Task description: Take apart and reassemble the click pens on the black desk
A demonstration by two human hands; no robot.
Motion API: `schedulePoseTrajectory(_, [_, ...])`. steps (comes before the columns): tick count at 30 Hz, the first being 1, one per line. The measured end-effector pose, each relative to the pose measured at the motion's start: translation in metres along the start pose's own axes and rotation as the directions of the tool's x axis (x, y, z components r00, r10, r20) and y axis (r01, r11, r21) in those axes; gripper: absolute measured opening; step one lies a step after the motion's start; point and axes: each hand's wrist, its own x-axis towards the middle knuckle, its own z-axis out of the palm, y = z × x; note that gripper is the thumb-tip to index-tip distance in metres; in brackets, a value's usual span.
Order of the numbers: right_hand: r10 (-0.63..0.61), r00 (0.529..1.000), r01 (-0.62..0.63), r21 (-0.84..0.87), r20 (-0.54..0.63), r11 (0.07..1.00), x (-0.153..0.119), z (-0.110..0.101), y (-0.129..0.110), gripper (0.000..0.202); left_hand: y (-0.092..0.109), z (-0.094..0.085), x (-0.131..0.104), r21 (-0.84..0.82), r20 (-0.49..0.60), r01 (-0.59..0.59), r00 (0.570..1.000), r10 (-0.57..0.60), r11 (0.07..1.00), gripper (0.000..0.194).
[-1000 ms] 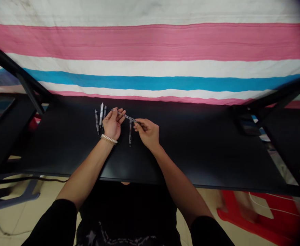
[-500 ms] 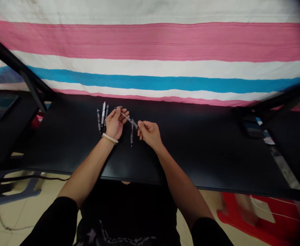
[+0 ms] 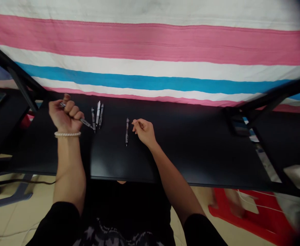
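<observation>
My left hand (image 3: 66, 115) is clenched in a fist around a pen (image 3: 84, 122), raised over the left part of the tabletop (image 3: 191, 150). The pen runs through the fist: one end pokes out past the thumb toward the far left corner, the other slants out below the little finger toward the middle of the table. That lower tip ends just beside the nearest of three pens (image 3: 97, 114) lying side by side near the far edge; I cannot tell whether it touches that one. A bead bracelet (image 3: 67, 134) sits on the left wrist.

My right hand (image 3: 142, 131) rests on the tabletop near its middle, a little back from the far edge. Its fingers are curled loosely, thumb and forefinger drawn together at the tip; I see nothing between them, though the spot is small and I cannot tell for certain. A single pen (image 3: 126, 131) lies just left of those fingertips, lengthwise from the far edge toward me, close to the hand but apart from it. So the held pen is well to the left of the right hand, with the three pens and the single pen between.

Behind the far edge hangs a striped cloth (image 3: 150, 51) in pink, white and blue. A red stool (image 3: 244, 215) stands on the floor below the right near edge, and black frame bars (image 3: 14, 73) slant in at both sides.
</observation>
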Motion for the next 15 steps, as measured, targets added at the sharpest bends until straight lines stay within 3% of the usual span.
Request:
schedulePoseTrajectory(4, [-0.020,0.999,0.021,-0.011,0.032,1.000,-0.002,-0.003,-0.003,0.038,0.011,-0.001,0.000,0.069,-0.071,-0.035,0.997,0.040,0.997,0.038])
schedulePoseTrajectory(11, [-0.071,0.963,0.100,-0.099,0.260,0.990,-0.004,-0.006,-0.007,0.030,-0.002,-0.001,0.008,0.149,-0.232,0.008,0.972,0.027,0.989,0.021])
schedulePoseTrajectory(15, [-0.068,0.945,0.127,-0.169,0.319,0.977,-0.005,-0.010,-0.007,0.031,-0.008,-0.002,0.013,0.288,-0.348,-0.029,0.928,0.133,0.957,0.013])
